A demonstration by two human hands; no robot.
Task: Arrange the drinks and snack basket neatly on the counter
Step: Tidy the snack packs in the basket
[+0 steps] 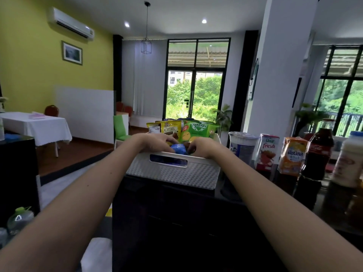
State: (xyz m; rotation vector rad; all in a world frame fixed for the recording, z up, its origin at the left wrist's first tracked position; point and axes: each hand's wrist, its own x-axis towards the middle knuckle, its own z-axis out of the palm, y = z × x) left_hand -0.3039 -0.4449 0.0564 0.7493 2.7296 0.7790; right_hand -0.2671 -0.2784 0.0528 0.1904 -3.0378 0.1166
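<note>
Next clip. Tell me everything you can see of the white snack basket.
White, plastic-looking snack basket with a dimpled wall and an oblong handle slot in its near side. It stands upright on the dark counter, left of the drinks, full of snack packets. The left hand and right hand reach over its near rim, seemingly gripping a blue packet inside.

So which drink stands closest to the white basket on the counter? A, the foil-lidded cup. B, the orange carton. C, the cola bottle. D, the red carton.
A: the cup stands right beside the basket; the red carton comes next.
</note>
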